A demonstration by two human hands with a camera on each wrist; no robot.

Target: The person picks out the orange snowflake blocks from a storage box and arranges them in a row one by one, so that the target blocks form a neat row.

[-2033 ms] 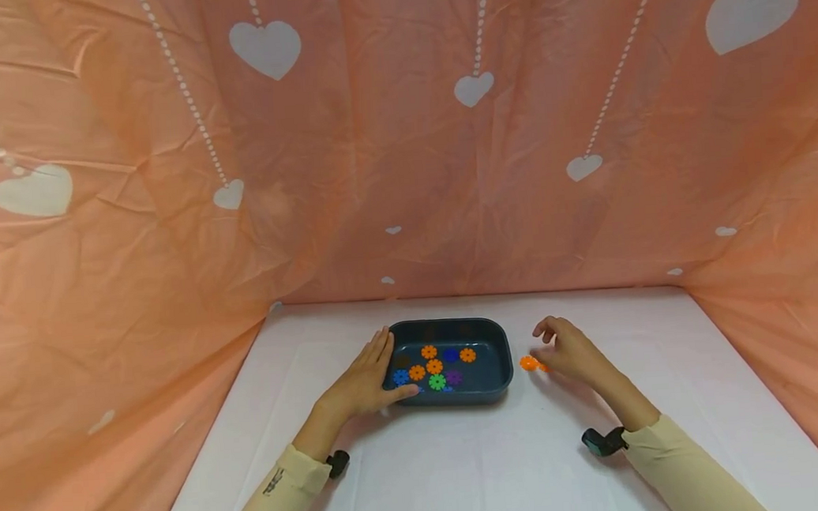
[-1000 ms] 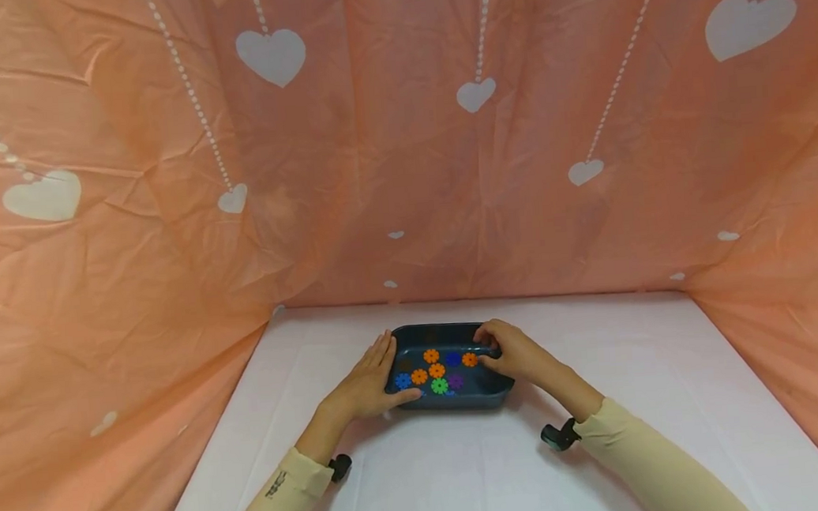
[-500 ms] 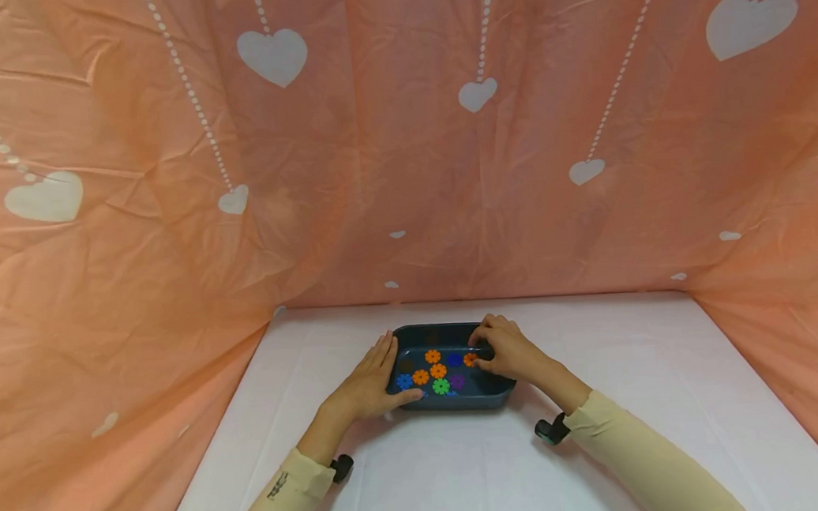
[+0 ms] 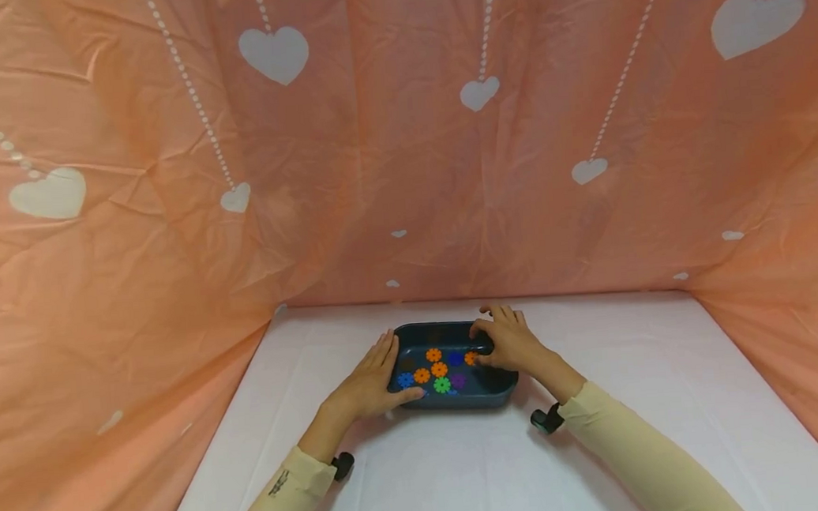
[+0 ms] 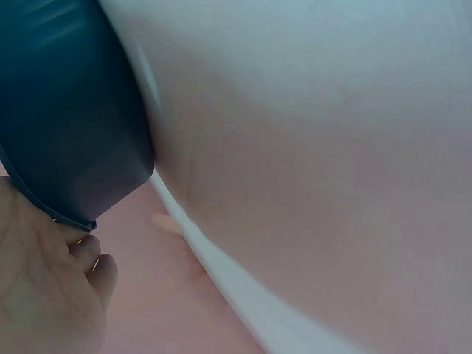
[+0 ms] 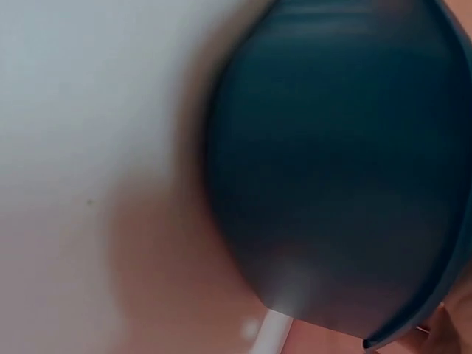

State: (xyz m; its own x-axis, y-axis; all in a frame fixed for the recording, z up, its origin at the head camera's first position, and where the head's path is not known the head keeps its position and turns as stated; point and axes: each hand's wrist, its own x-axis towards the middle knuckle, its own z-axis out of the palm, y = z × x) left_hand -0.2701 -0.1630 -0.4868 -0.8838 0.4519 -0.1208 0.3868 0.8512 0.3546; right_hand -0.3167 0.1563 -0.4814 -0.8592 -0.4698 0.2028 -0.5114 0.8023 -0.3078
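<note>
Several flower-shaped plastic discs, among them an orange disc (image 4: 439, 370), a green disc (image 4: 442, 385) and a purple disc (image 4: 458, 381), lie in a dark blue rectangular tray (image 4: 476, 400) on the table. Along the tray's left side rests my left hand (image 4: 370, 382), fingers straight, thumb at the front rim; the left wrist view shows its fingers by the rim. My right hand (image 4: 513, 345) is over the tray's right end. Its thumb and index finger are bent and apart above the inside, beside another orange disc (image 4: 470, 358); other fingers are raised. Nothing shows in its grasp.
A white cloth (image 4: 439, 475) covers the table. Behind and at both sides hangs an orange curtain (image 4: 431, 167) printed with white hearts. Each wrist wears a small black camera, one seen on the left (image 4: 343, 465) and one on the right (image 4: 547, 419).
My right hand has moved left from the orange discs on the table to the tray's right end, where its fingers have since lifted and spread. The left hand stays put.
</note>
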